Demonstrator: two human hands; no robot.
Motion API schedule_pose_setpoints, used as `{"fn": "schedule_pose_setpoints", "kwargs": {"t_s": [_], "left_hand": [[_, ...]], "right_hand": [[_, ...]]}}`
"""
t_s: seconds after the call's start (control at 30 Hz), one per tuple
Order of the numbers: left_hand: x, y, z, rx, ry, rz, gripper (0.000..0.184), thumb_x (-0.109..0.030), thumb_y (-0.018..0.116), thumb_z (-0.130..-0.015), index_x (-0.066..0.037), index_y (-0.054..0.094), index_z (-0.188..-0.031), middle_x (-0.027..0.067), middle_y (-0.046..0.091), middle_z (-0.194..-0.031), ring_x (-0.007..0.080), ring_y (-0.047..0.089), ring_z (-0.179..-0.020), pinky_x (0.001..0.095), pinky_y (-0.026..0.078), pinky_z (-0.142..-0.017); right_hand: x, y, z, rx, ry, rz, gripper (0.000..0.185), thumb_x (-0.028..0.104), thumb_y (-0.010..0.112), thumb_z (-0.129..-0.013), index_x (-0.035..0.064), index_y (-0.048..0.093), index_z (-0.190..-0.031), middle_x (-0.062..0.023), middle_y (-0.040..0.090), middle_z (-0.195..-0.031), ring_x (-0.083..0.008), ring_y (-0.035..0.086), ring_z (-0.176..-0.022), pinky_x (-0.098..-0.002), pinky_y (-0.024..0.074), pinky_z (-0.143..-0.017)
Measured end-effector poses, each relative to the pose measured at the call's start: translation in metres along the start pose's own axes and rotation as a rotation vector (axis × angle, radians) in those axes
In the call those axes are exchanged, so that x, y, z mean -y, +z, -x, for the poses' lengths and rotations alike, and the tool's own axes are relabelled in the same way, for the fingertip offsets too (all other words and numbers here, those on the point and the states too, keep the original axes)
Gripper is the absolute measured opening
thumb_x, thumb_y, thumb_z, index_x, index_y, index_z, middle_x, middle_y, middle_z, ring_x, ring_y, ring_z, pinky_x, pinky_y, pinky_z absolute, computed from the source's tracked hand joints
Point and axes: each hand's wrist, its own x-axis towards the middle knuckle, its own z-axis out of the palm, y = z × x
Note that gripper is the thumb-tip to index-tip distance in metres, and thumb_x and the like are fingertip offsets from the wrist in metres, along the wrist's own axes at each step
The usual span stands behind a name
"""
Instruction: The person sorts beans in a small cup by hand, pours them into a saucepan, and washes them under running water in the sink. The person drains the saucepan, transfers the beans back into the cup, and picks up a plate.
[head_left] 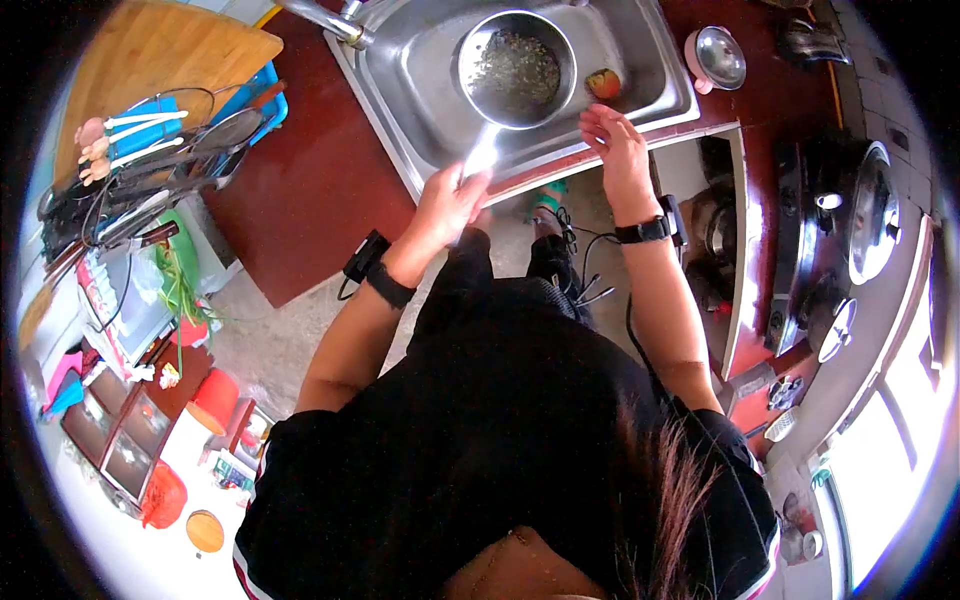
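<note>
My left hand (452,205) is closed round the bright handle of a round metal pan (484,152). The pan's bowl is over the sink basin, and small chopped green bits (517,72) lie inside it, perhaps in liquid. Just past the sink's front rim, to the right of the pan, my right hand (617,150) is empty with its fingers loosely bent and apart. Close to its fingertips, a red and yellowish piece of food (603,84), its kind unclear, rests in the sink (420,130).
A faucet (335,22) reaches over the sink's left corner. Right of the sink stands a pink pot with a glass lid (720,57). Knives and utensils in a blue rack (268,118) and a wooden board (185,45) are at left. A stove with a lidded pan (873,213) is at right.
</note>
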Motion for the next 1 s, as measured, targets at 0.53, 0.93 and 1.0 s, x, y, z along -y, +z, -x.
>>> {"fn": "schedule_pose_setpoints", "kwargs": {"t_s": [0.53, 0.93, 1.0], "left_hand": [[-0.014, -0.026, 0.02, -0.235, 0.068, -0.188, 0.029, -0.025, 0.059, -0.102, -0.004, 0.054, -0.083, 0.0005, 0.055, -0.061, 0.0087, 0.05, -0.049, 0.0287, 0.042, -0.047], [0.007, -0.038, 0.02, -0.327, 0.056, -0.282, 0.031, -0.028, 0.065, -0.097, 0.003, 0.064, -0.101, 0.0201, 0.065, -0.071, 0.0286, 0.068, -0.063, 0.0394, 0.051, -0.06], [0.004, -0.037, 0.023, -0.348, 0.086, -0.309, 0.032, -0.029, 0.065, -0.096, 0.002, 0.064, -0.101, 0.0214, 0.065, -0.072, 0.03, 0.068, -0.065, 0.0399, 0.051, -0.061]], "right_hand": [[-0.049, 0.071, -0.049, 0.116, 0.302, -0.416, 0.042, 0.021, 0.042, -0.105, -0.008, 0.048, -0.134, -0.0203, 0.058, -0.133, -0.0306, 0.058, -0.123, -0.041, 0.0464, -0.108], [-0.067, 0.099, -0.067, 0.094, 0.337, -0.534, 0.034, 0.02, 0.041, -0.105, -0.0042, 0.052, -0.126, -0.0164, 0.059, -0.124, -0.0287, 0.057, -0.115, -0.0418, 0.0467, -0.105], [-0.07, 0.102, -0.071, 0.099, 0.339, -0.553, 0.032, 0.019, 0.042, -0.104, -0.0036, 0.052, -0.125, -0.0161, 0.058, -0.124, -0.0286, 0.056, -0.116, -0.0423, 0.0457, -0.107]]}}
